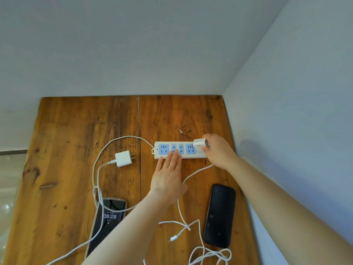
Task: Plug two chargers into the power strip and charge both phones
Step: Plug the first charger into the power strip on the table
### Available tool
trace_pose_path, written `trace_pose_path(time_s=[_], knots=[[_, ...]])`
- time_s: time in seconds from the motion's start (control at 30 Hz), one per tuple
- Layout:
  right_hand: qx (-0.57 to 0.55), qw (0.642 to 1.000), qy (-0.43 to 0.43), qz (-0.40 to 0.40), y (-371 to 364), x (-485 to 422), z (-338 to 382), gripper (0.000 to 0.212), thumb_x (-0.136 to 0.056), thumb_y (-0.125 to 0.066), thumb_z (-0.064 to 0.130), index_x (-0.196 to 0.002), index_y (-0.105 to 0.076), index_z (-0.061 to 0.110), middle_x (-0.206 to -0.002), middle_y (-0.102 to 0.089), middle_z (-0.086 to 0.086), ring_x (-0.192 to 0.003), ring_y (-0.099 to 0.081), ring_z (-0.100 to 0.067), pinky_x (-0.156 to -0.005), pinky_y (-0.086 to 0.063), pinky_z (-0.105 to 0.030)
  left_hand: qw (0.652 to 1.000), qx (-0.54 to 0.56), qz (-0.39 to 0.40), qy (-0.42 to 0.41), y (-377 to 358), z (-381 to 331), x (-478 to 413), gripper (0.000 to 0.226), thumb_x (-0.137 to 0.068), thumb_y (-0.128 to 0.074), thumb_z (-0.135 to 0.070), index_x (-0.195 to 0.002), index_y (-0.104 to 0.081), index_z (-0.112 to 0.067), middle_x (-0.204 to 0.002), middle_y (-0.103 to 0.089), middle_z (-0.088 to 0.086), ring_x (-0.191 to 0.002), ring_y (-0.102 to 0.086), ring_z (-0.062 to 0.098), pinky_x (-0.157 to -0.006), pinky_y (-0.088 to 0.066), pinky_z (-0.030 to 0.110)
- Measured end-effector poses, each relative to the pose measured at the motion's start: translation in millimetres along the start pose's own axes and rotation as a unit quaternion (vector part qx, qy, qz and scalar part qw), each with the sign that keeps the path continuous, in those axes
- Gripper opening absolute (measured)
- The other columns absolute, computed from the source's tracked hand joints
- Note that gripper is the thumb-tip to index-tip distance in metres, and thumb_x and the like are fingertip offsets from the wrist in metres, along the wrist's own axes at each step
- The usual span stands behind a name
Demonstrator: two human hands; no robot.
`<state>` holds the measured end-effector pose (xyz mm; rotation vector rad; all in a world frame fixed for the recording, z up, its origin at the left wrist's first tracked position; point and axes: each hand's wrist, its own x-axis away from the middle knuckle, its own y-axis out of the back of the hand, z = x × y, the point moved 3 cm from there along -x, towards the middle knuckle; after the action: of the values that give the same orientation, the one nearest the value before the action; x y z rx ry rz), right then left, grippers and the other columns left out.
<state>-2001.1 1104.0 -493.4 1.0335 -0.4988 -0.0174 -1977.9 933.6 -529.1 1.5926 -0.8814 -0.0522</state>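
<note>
On the wooden table [76, 131], set in a pale-walled corner, the left hand [168, 178] lies flat, fingers together, on the power strip [179, 150]. The right hand [219, 152] pinches a charger [199, 143] at the strip's 3 o'clock end. A second charger [123, 159] lies at 9 o'clock; two phones lie toward 6 o'clock.

The table [76, 131] is varnished wood, orange-brown with a soft sheen, its grain dark-streaked and marked by knots and a seam between boards; the power strip [179, 150] is smooth white plastic with pale blue socket faces; the loose charger [123, 159] is glossy white plastic with two bare metal prongs; the cables [99, 180] look white and finely braided; the dark phone [219, 215] is smooth and matt black; the lit phone [108, 219] has glossy glass; the walls [133, 44] are matt painted.
</note>
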Motion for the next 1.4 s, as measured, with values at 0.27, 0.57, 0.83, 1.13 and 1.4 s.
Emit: trace_pose_path(time_s=[0.27,0.57,0.83,1.13,1.4], knots=[[0.096,0.991,0.07,0.06,10.5,-19.0,5.7,0.037,-0.091,-0.059,0.013,-0.127,-0.05,0.014,-0.114,-0.056,-0.005,-0.103,-0.057,-0.02,-0.071,-0.051,-0.023,1.0,0.025,-0.006,-0.002,3.9,7.8,-6.0,0.073,-0.094,-0.045,-0.039,-0.15,-0.001,-0.02,-0.158,0.004,-0.004,-0.143,0.011,0.016,-0.112,0.001,0.037],[0.262,0.945,0.184,0.063,13.0,-16.9,35.6,0.048,-0.082,-0.069,0.01,-0.126,-0.05,0.012,-0.116,-0.057,-0.007,-0.098,-0.058,-0.02,-0.064,-0.044,-0.023,0.998,0.057,-0.015,0.001,4.8,6.6,-8.3,0.075,-0.092,-0.048,-0.038,-0.15,-0.004,-0.021,-0.158,0.003,-0.005,-0.143,0.009,0.015,-0.113,-0.005,0.035],[0.268,0.94,0.187,0.096,10.0,-23.5,39.4,0.046,-0.084,-0.069,0.011,-0.126,-0.053,0.012,-0.113,-0.058,-0.008,-0.091,-0.059,-0.02,-0.061,-0.042,-0.021,0.998,0.053,-0.014,0.002,4.4,6.5,-8.8,0.075,-0.092,-0.049,-0.037,-0.15,-0.002,-0.02,-0.158,0.005,-0.005,-0.143,0.01,0.015,-0.113,-0.007,0.035],[0.329,0.909,0.219,0.133,5.6,-24.7,51.2,0.032,-0.084,-0.066,0.003,-0.114,-0.058,0.009,-0.107,-0.058,-0.009,-0.078,-0.054,-0.018,-0.057,-0.039,-0.024,0.999,0.047,-0.009,0.0,6.4,5.4,-7.6,0.078,-0.092,-0.049,-0.037,-0.15,0.0,-0.018,-0.158,0.007,-0.003,-0.143,0.012,0.016,-0.114,-0.006,0.036],[0.292,0.92,0.215,0.147,0.3,-29.5,49.7,0.024,-0.089,-0.061,0.008,-0.112,-0.059,0.006,-0.106,-0.056,-0.009,-0.085,-0.054,-0.02,-0.062,-0.039,-0.028,1.0,0.026,0.011,0.002,6.6,2.3,-7.4,0.082,-0.091,-0.052,-0.037,-0.149,0.002,-0.015,-0.158,0.01,0.0,-0.143,0.012,0.018,-0.117,-0.009,0.038]])
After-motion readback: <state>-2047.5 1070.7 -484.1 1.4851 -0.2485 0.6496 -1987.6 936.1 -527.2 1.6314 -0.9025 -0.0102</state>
